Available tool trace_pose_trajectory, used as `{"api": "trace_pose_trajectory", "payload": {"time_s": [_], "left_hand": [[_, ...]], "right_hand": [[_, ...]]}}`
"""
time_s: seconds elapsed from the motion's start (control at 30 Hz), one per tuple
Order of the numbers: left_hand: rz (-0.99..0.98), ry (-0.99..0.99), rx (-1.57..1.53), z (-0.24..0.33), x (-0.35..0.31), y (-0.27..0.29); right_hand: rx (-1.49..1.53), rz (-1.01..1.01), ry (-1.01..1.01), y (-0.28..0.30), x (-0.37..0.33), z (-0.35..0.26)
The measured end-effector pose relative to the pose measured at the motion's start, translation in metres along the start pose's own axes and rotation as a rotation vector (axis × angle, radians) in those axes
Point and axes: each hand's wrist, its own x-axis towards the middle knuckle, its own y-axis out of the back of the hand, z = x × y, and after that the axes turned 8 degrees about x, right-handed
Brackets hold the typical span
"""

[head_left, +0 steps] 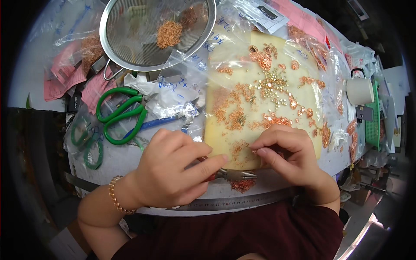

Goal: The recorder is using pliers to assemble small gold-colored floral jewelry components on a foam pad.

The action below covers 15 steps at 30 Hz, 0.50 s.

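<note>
My left hand (175,169) is wrapped round a pair of pliers (236,174), whose metal jaws point right over the front edge of a cream-coloured mat (221,147). To the right, my right hand (288,151) pinches thumb and forefinger together above the mat; whatever sits between the tips is too small to make out. Loose copper-coloured rings (237,149) lie just left of those fingertips. Farther back on the mat are small gold beads (273,84) and rose-gold filigree pieces (264,60). A reddish heap of small metal bits (242,185) lies below the pliers' jaws.
A mesh strainer (130,43) holding copper rings stands at the back left. Green-handled scissors (123,115) lie near my left hand. Clear plastic bags (180,89) surround the mat. A white mug (359,91) and green basket (372,123) stand at right; a ruler strip (234,203) edges the table.
</note>
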Motion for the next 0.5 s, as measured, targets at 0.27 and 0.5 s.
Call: {"api": "trace_pose_trajectory", "payload": {"time_s": [0.27, 0.5], "left_hand": [[0.036, 0.290, -0.281, -0.0016, 0.0033, 0.0001], [0.024, 0.305, -0.303, -0.0014, 0.0037, -0.0003]], "right_hand": [[0.450, -0.027, -0.200, 0.0037, -0.0055, -0.0091], [0.561, -0.013, -0.291, 0.0028, -0.0055, -0.0092]]}}
